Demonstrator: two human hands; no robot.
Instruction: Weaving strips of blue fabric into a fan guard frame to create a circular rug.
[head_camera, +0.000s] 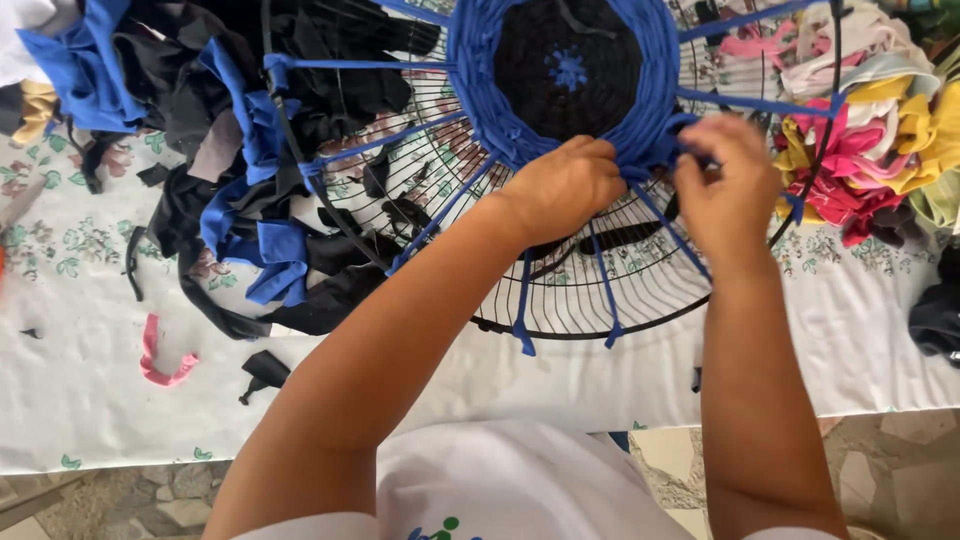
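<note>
Together, left hand (565, 185) and right hand (728, 180) pinch blue fabric strip (655, 150) at woven round's (565, 70) edge; forearms outstretched.

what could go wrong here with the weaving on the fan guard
Both the left hand and right hand pull blue strip at the woven round's edge; too hard a tug might pucker it or slip a blue spoke strip off the black wire guard. Nearby scraps could snag.
</note>
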